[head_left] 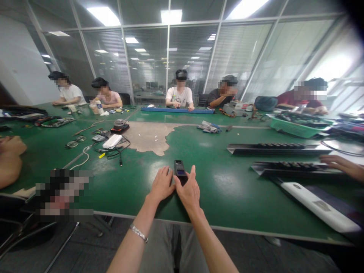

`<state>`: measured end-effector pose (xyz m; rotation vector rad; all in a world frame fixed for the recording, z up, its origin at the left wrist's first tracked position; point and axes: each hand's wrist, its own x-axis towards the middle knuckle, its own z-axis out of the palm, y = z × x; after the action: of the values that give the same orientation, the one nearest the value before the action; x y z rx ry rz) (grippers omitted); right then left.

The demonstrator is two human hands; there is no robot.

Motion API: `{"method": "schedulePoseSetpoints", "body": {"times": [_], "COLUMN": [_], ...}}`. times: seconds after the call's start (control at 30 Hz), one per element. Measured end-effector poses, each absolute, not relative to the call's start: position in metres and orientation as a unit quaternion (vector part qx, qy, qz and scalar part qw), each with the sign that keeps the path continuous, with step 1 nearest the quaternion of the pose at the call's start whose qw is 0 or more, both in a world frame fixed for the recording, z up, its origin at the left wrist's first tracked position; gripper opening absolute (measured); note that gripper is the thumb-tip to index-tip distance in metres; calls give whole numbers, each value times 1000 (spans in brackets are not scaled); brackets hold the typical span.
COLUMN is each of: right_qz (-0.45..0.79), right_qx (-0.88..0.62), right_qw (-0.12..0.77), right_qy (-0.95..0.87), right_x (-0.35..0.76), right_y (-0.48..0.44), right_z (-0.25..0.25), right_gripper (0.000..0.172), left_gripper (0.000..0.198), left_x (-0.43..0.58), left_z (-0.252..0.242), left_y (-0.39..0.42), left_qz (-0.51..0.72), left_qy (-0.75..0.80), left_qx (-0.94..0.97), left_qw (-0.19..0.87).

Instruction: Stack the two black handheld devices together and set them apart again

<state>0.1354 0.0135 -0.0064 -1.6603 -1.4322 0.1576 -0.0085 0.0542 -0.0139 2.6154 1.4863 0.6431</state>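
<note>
A small black handheld device [179, 167] with a little screen and buttons lies on the green table in front of me. My right hand [189, 191] is around its near end, thumb at the left and fingers along the right side; the palm hides part of it. Just left of the device, my left hand [163, 184] rests on the tabletop with its fingers stretched out, palm down. It holds nothing that I can see.
On the green table [216, 204] lie a white power bank [112, 141] with cables, glasses [75, 142], long black rails [278, 148] and a white-and-black panel [318, 204]. A green basket [298, 127] stands at right. Co-workers sit around; one's hand [338, 163] reaches in from the right.
</note>
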Motion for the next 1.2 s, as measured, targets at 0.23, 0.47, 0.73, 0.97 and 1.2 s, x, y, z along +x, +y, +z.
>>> {"method": "schedulePoseSetpoints", "body": {"times": [0.23, 0.47, 0.73, 0.97, 1.2], "right_qz": [-5, -8, -6, 18, 32], "right_qx": [-665, -664, -668, -689, -736], "right_qw": [499, 496, 469, 442, 360], "right_qy": [-555, -560, -577, -574, -573], "right_x": [141, 142, 139, 135, 129], "right_y": [12, 15, 19, 24, 21], "right_z": [-17, -23, -22, -10, 8], "right_gripper": [77, 74, 68, 72, 74], "left_gripper": [56, 53, 51, 53, 51], "left_x": [-7, -7, -7, -8, -7], "left_z": [-14, -12, -14, -12, -13], "left_y": [54, 53, 55, 53, 54], "left_qz": [223, 225, 226, 216, 224], "left_qy": [484, 481, 480, 483, 487], "left_qx": [845, 847, 847, 848, 843], "left_qw": [30, 22, 21, 31, 40]}}
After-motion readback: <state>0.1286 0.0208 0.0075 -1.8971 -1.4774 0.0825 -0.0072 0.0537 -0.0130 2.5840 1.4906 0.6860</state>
